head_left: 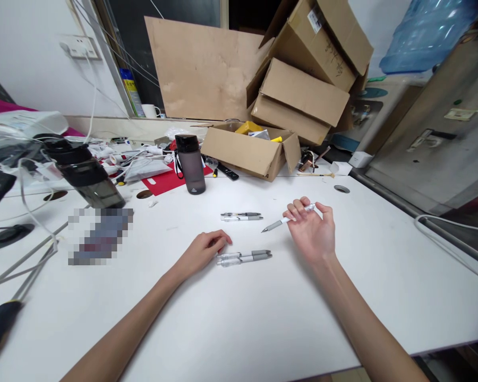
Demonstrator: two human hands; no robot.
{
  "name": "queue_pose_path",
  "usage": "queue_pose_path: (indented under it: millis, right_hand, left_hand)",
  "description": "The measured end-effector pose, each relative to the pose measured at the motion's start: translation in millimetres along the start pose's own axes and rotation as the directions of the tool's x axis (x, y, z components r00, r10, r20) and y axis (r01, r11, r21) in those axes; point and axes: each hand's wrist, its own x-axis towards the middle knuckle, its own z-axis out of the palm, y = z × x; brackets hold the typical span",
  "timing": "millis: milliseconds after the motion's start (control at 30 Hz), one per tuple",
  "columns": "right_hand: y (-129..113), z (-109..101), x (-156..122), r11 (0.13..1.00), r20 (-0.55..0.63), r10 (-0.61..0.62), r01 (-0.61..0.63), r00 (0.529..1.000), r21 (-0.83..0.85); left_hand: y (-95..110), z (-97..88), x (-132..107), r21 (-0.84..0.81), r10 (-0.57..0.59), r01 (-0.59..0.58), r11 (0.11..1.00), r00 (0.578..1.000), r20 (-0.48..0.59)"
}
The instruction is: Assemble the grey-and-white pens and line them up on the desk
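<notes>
Palm turned up, my right hand [313, 231] holds a white-and-grey pen [278, 225] in its fingers. The pen slants, its point directed down and left, above the white table. My left hand [207, 249] rests on the table with loosely bent fingers and nothing visible in them. Close to its fingertips lie two clear-and-grey pens [249, 258] side by side, their grey ends to the right. Farther back, a dark pen [241, 214] and a white-and-grey pen [242, 218] lie parallel, between the two hands.
Behind the pens stand a grey bottle [193, 167] and an open cardboard box [239, 148]. A second bottle [90, 175] and a blurred-out object [101, 236] are at left. Cables [32, 260] cross the left side. A metal cabinet [434, 138] borders the table's right.
</notes>
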Motion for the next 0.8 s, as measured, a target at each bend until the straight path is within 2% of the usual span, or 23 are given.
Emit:
queue_pose_path:
  millis: [267,633,800]
  right_hand:
    - [0.1,0.3,-0.3,0.997,-0.005,-0.011,0.010,1.000,-0.075]
    - [-0.2,-2.4,0.7,0.996,-0.005,-0.025,0.026,1.000,0.083]
    - [-0.6,-1.7,0.5,0.998,-0.001,-0.050,0.050,0.999,0.036]
  left_hand:
    - [-0.1,0.4,0.2,0.011,0.003,-0.003,1.000,1.000,-0.009]
    - [0.8,0.6,0.0,0.007,-0.005,0.005,1.000,1.000,-0.013]
    - [-0.5,0.5,0.2,-0.001,-0.004,0.004,1.000,1.000,-0.017]
